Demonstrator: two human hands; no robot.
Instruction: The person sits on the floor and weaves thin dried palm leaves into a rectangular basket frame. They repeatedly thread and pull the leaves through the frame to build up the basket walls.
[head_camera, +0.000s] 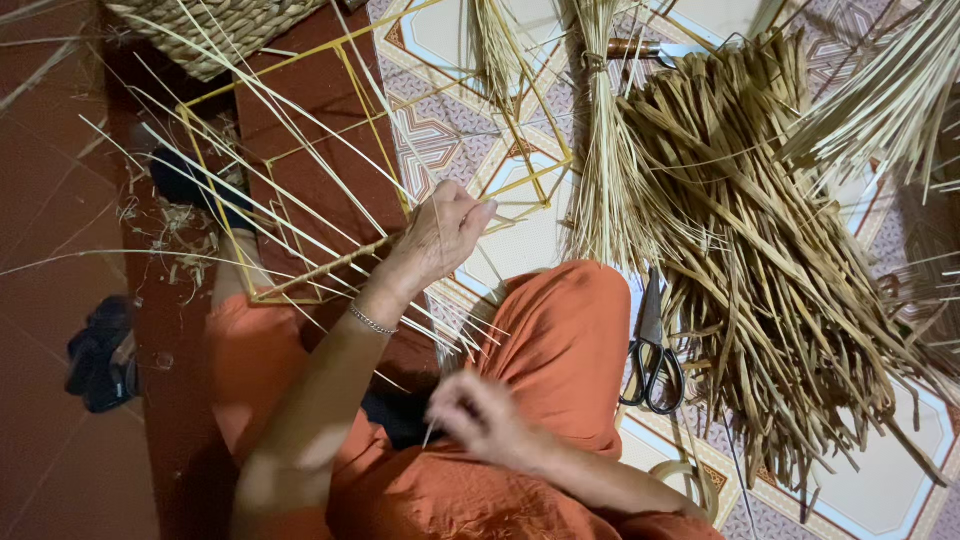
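Left hand (440, 235) clamped on yellow wire frame (300, 150), few straw strands (260, 200) woven, most bare; right hand (480, 415), blurred, pinches strand.

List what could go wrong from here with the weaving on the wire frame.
1. The loose pale strands fan far past the yellow wire frame; a slip of the left hand gripping the woven edge could possibly let them spring loose.
2. The right hand pulls a thin strand near the lap; it might snap or slip.
3. The scissors lie beside the knee and could be knocked.
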